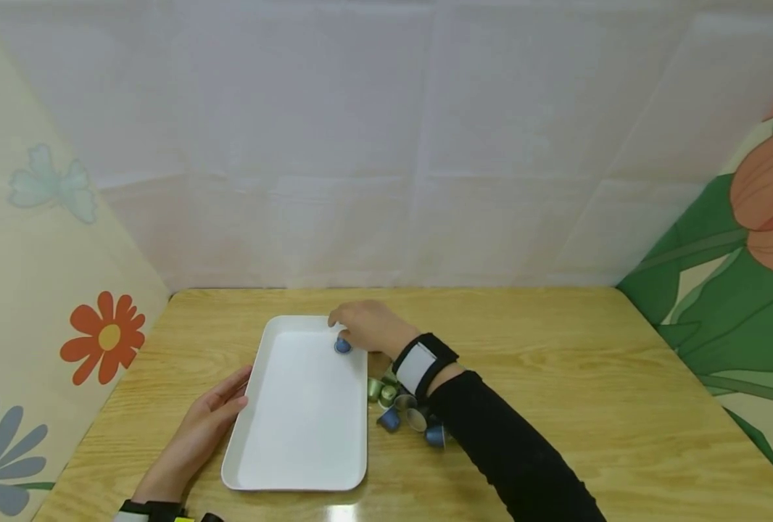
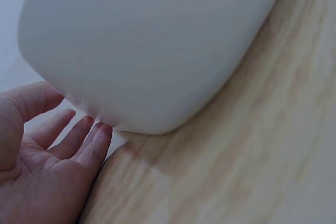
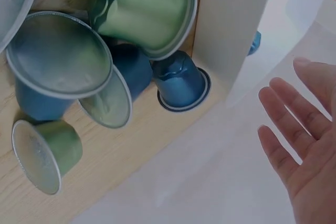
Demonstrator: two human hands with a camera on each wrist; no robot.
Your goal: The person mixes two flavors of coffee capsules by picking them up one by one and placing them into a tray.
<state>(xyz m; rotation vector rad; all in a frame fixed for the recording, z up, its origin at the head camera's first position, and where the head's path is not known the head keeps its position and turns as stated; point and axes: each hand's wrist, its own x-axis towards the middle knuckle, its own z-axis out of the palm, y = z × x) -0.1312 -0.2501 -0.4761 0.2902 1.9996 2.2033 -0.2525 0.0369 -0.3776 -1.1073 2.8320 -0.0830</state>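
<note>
A white tray point(image 1: 298, 406) lies lengthwise on the table. My left hand point(image 1: 200, 428) rests against its left edge; in the left wrist view, its fingertips point(image 2: 100, 127) touch the tray's outer wall. Over the tray's far right corner is my right hand point(image 1: 373, 326), its fingers loosely spread in the right wrist view. A small blue coffee capsule point(image 1: 343, 346) stands in the tray just under that hand, apart from the fingers as far as I can see. More capsules, green point(image 3: 147, 11) and blue point(image 3: 181, 83), lie heaped beside the tray's right wall, partly hidden by the right forearm.
The wooden table point(image 1: 556, 348) extends right of the heap. A white cloth point(image 1: 386, 145) hangs behind it, with a flower-printed panel point(image 1: 99, 341) at the left and another point(image 1: 752, 290) at the right. The right sleeve point(image 1: 510, 449) crosses beside the capsules.
</note>
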